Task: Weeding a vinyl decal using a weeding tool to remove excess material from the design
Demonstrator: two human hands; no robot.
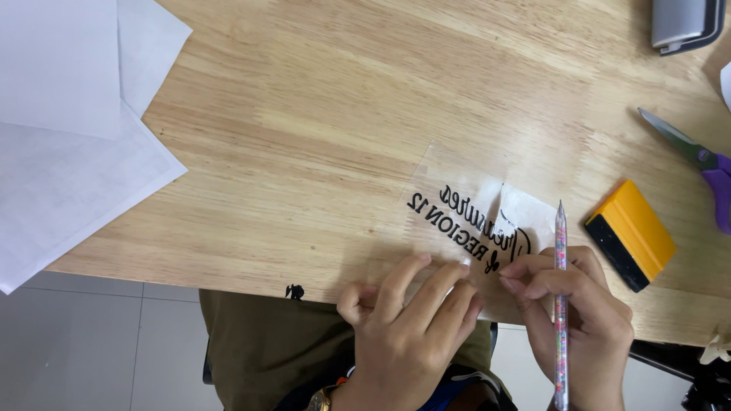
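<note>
A clear transfer film (453, 174) with black cut lettering lies near the front edge of the wooden table (313, 110). My left hand (406, 321) presses its fingertips flat on the film's near edge. My right hand (580, 315) pinches the film's near corner with thumb and forefinger, where a white backing piece (521, 212) peels up. A thin pen-like tool with coloured beads inside (560, 304) rests along the right hand's fingers, tip pointing away from me. A gold watch (317, 406) sits on my left wrist.
A yellow squeegee with a black edge (630, 234) lies right of the film. Purple-handled scissors (717, 173) lie at the far right. White paper sheets (47, 135) overhang the table's left corner. A grey device (687, 8) sits at the top right.
</note>
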